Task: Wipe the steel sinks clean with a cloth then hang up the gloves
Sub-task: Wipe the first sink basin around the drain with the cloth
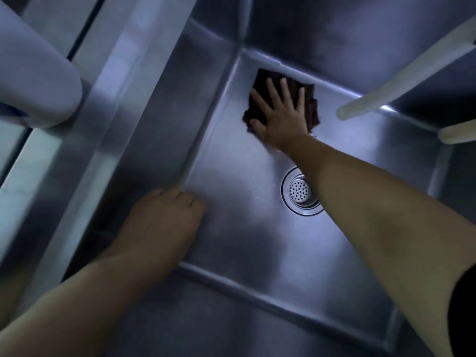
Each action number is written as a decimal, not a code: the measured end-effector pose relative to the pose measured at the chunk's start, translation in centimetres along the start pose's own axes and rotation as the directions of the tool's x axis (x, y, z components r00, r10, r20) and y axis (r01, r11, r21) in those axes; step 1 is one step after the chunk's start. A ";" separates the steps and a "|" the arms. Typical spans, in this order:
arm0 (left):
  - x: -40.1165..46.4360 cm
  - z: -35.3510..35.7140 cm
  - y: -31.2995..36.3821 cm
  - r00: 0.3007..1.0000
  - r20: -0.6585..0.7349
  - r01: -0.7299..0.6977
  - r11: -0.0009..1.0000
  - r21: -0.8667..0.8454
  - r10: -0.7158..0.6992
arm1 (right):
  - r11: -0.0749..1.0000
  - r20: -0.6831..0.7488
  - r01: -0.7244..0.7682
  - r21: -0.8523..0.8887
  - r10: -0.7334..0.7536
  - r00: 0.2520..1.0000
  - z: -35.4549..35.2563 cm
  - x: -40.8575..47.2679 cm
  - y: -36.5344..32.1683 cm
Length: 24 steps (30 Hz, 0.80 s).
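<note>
Your right hand point(280, 113) lies flat on the dark cloth point(257, 99), fingers straight and spread, pressing it onto the floor of the steel sink point(231, 240). The cloth sits directly under that palm and fingers, its edges showing beyond your fingertips, past your thumb, and along the little-finger side; it lies close to the far corner of the basin, where the floor meets the back wall. The round perforated drain point(300, 190) is behind your right hand, toward you, just beside your forearm and partly covered by it. Your left hand point(167, 217) rests low in the sink on the near left side, well apart from the cloth, fingers bent down and holding nothing; its fingertips seem to meet the crease where the sink's left wall joins the floor, though blur makes the contact hard to confirm. Beyond your right hand, to its right, two pale rod-like ends point(401, 81) reach in over the basin. Out past your left hand, a rounded pale object point(38, 73) sits on the counter edge point(85, 140).
</note>
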<state>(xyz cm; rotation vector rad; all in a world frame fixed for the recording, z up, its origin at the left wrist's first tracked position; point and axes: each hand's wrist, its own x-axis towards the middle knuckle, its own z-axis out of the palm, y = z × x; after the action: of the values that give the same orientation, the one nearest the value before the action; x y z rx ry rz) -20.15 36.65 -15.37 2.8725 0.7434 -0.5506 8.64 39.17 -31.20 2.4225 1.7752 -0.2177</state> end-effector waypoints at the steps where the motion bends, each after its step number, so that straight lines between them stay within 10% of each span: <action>1: 0.0 0.1 0.0 1.000 0.000 0.003 1.000 0.002 -0.003 | 0.999 -0.008 -0.040 0.020 0.040 0.999 0.1 -0.3 0.9; 15: -0.3 -0.1 0.9 0.992 0.017 -0.127 0.991 -0.034 0.128 | 0.913 0.115 -0.390 0.122 0.378 0.919 1.8 -17.3 10.4; 24: -0.1 0.9 0.9 0.987 0.107 -0.122 0.992 -0.013 0.123 | 0.957 0.148 -0.280 0.074 0.267 0.952 3.4 -29.9 3.4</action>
<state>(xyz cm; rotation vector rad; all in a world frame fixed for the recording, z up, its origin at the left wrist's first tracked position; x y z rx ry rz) -20.08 35.66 -16.20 2.8314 0.5476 -0.6787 2.87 9.57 -28.67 2.6128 1.3826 -0.4333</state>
